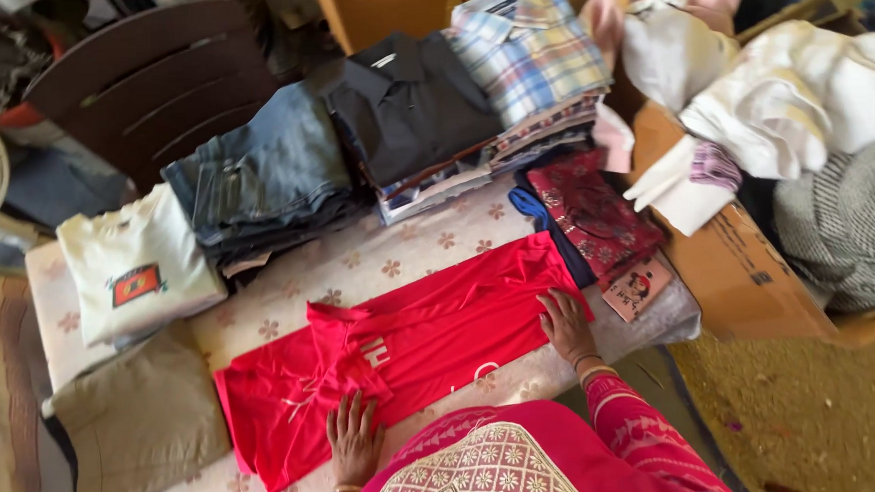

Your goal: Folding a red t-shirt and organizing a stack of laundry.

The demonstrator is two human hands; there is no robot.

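Head view has you looking down at a desk point(428, 251) under a floral cloth, with a red shirt point(402, 354) spread flat across its near edge. Behind it sit folded stacks: jeans point(265, 179), a dark shirt point(408, 106), a plaid shirt point(528, 49), and a white printed tee point(133, 266) to the left. A cardboard box point(739, 274) of laundry stands on the right. Your left hand point(355, 441) lies open, palm down, on the shirt's lower part; your right hand point(566, 327) lies flat with fingers spread on its right end, gripping nothing.
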